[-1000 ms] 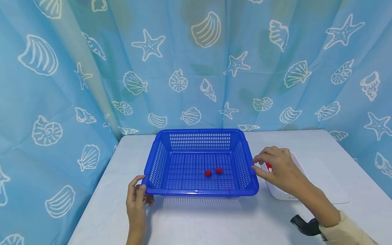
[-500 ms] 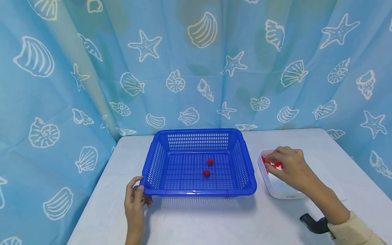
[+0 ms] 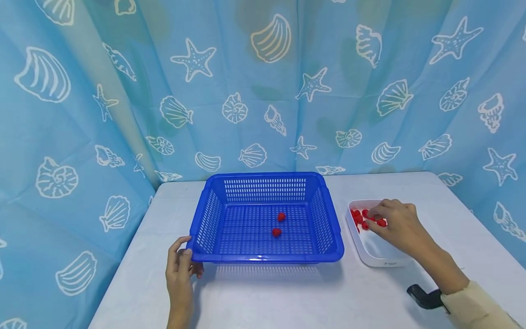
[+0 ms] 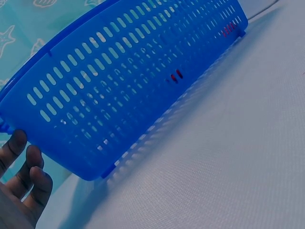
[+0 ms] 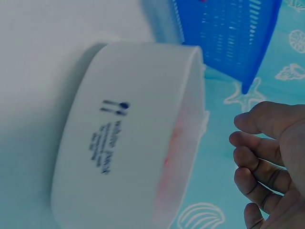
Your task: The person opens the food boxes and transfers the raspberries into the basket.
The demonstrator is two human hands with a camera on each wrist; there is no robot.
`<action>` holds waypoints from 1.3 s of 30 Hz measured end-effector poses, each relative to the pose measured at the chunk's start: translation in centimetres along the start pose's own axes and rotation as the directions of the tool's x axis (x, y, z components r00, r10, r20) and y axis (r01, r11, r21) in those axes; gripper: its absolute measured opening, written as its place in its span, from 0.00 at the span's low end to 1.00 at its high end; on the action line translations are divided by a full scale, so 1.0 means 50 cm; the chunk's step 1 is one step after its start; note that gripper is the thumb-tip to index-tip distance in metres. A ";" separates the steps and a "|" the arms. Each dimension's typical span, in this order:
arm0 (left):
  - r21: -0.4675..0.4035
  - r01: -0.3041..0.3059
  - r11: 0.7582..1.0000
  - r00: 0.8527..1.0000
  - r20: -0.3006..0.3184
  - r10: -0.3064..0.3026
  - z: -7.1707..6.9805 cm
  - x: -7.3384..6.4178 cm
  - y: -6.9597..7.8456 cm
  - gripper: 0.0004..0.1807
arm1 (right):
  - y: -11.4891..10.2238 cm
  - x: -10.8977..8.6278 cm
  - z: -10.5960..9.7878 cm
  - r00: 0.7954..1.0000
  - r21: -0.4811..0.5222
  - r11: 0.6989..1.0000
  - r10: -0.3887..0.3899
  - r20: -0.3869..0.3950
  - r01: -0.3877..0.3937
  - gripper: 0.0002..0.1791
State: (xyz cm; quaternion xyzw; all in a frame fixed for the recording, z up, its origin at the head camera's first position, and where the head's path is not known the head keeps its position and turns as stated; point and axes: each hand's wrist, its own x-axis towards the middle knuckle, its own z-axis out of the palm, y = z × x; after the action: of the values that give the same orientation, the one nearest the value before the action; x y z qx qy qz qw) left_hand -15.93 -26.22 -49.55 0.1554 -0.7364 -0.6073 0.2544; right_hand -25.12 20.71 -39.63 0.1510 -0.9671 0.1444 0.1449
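Note:
A blue plastic basket [image 3: 267,258] with slotted sides stands on the table. Inside lie two small red berry-like pieces, one [image 3: 281,216] behind the other [image 3: 276,232]. My left hand [image 3: 179,269] holds the basket's front left corner, thumb at the rim; in the left wrist view its fingertips [image 4: 34,155] are at the corner. To the right, a white plastic container [image 3: 371,259] holds several more red pieces [image 3: 365,225]. Over it hovers my right hand [image 3: 398,228], thumb and fingers apart. The right wrist view shows loosely bent fingers [image 5: 245,156] with nothing between them.
A white cloth [image 3: 263,301] covers the table. Behind hangs a blue curtain [image 3: 255,114] printed with shells and starfish. A black curved mount [image 3: 425,298] sits at my right wrist by a cream sleeve [image 3: 478,306].
My right hand has moved from beside the basket's right rim to over the white container, uncovering its red pieces. The red pieces in the basket have shifted. My left hand stays at the corner.

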 end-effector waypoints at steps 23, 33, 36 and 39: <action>-0.003 0.000 1.000 1.000 -0.009 0.000 0.000 0.005 -0.016 0.25 | 0.046 0.014 0.068 0.993 -0.078 0.995 0.070 0.100 -0.062 0.16; -0.022 -0.003 1.000 1.000 -0.007 0.003 -0.003 0.005 -0.016 0.26 | 0.039 0.015 0.092 0.992 -0.145 0.985 0.107 0.073 -0.095 0.17; -0.026 -0.008 1.000 1.000 0.004 0.008 -0.002 0.005 -0.015 0.25 | 0.041 0.013 0.098 0.992 -0.163 0.981 0.115 0.062 -0.103 0.16; -0.040 -0.025 0.999 0.999 0.020 0.025 -0.003 0.000 0.000 0.24 | 0.042 0.012 0.100 0.990 -0.161 0.979 0.133 0.054 -0.123 0.14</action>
State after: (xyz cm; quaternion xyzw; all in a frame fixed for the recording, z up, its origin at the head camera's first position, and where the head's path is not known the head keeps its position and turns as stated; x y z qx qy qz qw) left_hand -15.86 -26.34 -49.56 0.1348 -0.7286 -0.6202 0.2574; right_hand -27.57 20.87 -44.53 0.0813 -0.9873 0.0717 0.1158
